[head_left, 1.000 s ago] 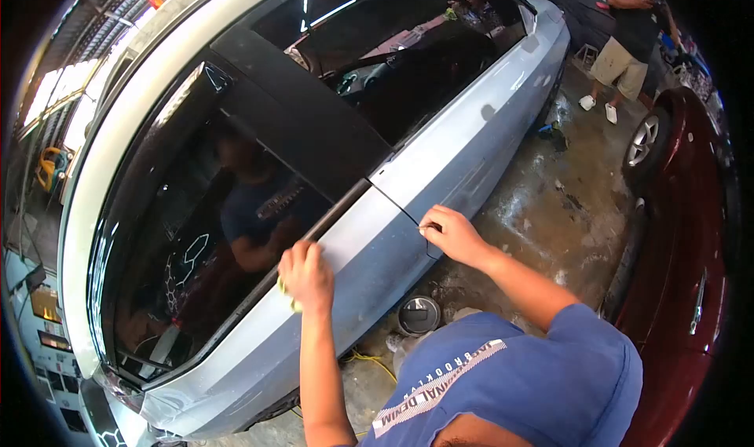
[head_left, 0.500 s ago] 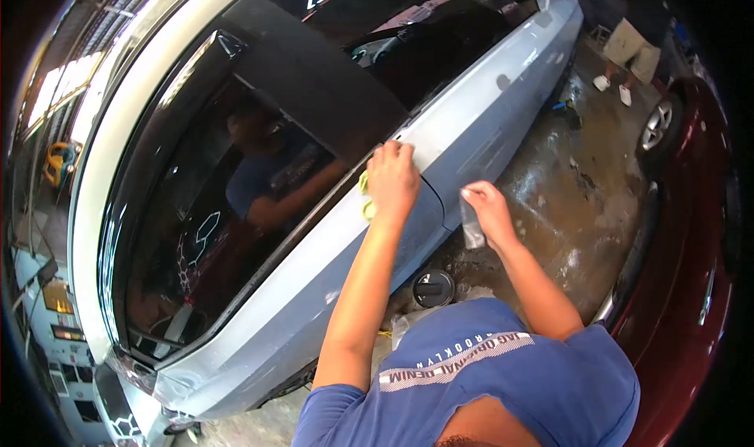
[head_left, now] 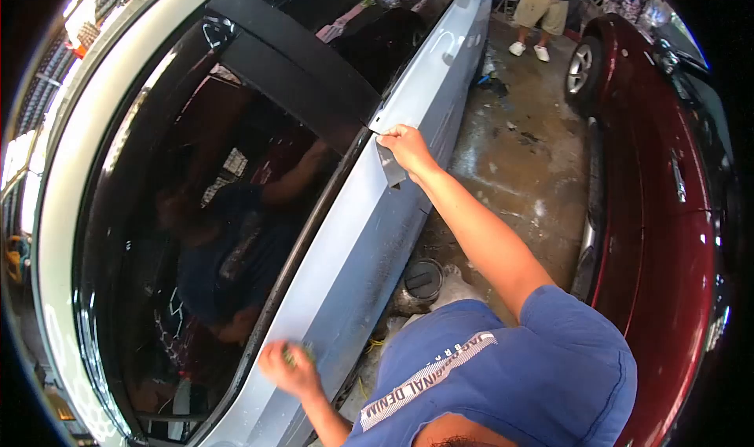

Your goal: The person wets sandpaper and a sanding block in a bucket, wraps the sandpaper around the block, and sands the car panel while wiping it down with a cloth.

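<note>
My left hand (head_left: 294, 372), somewhat blurred, is closed around a yellow-green cloth (head_left: 298, 356) at the lower part of the car's side, just below the window. Most of the cloth is hidden by the fingers. Higher up, my right hand (head_left: 406, 147) pinches a thin grey sheet (head_left: 390, 167) by its upper end, beside the window's lower edge. The sheet hangs down against the door panel of the pale blue-white car (head_left: 338, 235). The tinted side window (head_left: 228, 211) reflects a person and the surroundings.
A lidded dark bucket (head_left: 422, 280) stands on the wet floor (head_left: 510, 156) beside the car. To the right is a dark red car (head_left: 660, 211). Another person in beige shorts (head_left: 543, 9) stands at the far end between the two cars.
My left hand has moved down along the car's side with the cloth. My right hand has come over to the door's upper edge with the grey sheet. The view has shifted.
</note>
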Available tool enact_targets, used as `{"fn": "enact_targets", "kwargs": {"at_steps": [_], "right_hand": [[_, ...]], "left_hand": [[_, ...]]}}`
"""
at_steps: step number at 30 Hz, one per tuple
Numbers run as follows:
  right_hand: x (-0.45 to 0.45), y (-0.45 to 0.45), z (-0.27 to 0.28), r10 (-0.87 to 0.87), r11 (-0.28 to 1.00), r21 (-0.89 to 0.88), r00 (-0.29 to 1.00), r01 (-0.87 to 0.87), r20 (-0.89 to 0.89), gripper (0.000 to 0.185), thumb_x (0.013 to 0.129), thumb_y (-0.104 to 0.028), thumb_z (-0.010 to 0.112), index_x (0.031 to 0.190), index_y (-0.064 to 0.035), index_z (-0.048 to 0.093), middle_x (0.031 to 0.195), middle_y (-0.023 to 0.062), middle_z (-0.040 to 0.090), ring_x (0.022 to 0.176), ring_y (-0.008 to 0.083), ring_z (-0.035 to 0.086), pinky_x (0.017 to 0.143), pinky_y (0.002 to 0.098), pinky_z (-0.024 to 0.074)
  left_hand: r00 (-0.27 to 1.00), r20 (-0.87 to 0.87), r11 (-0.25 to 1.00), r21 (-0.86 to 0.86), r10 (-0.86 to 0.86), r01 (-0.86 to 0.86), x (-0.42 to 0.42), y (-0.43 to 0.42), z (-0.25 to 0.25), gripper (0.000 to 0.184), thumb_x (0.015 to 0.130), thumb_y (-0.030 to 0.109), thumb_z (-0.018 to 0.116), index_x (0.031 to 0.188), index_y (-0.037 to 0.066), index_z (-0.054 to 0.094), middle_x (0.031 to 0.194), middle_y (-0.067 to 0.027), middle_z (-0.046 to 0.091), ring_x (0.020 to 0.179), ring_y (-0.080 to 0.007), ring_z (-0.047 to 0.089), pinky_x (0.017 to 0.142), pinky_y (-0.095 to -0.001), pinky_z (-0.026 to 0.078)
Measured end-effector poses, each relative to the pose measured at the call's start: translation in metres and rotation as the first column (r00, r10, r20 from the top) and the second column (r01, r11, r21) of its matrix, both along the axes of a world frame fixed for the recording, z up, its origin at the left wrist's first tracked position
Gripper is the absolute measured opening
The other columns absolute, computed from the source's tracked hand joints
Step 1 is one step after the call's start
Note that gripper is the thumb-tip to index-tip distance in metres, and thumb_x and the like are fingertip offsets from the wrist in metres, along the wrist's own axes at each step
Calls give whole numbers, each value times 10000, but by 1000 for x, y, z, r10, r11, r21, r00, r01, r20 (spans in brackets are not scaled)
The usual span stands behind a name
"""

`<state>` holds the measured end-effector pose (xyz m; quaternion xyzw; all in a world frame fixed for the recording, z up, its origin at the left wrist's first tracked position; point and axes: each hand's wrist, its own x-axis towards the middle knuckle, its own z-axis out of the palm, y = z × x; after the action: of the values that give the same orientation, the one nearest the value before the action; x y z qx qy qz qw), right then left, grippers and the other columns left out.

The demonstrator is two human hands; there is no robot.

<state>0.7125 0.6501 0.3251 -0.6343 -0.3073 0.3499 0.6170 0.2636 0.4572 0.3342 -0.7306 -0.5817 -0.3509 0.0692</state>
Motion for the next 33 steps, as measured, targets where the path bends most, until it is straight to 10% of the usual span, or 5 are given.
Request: {"fn": "enact_targets", "kwargs": {"at_steps": [10, 33], "right_hand": [[0, 19, 0, -143, 989, 38, 989, 144, -43, 110, 863, -92, 748, 893, -4, 689, 820, 88, 691, 738, 181, 641, 680, 346, 517], [-22, 28, 13, -315, 944, -51, 936, 326, 155, 190, 793, -113, 733, 850, 55, 667, 827, 164, 701, 764, 264, 669, 692, 426, 522]], "left_hand": [[976, -50, 968, 149, 212, -203, -173, -62, 7, 122, 932, 53, 646, 1040, -2, 628, 1017, -142, 629, 1005, -351, 576, 906, -483, 449], [981, -37, 935, 310, 190, -170, -156, -58, 29, 72, 895, 107, 742, 926, 63, 694, 943, -124, 658, 911, -303, 625, 818, -464, 504]]}}
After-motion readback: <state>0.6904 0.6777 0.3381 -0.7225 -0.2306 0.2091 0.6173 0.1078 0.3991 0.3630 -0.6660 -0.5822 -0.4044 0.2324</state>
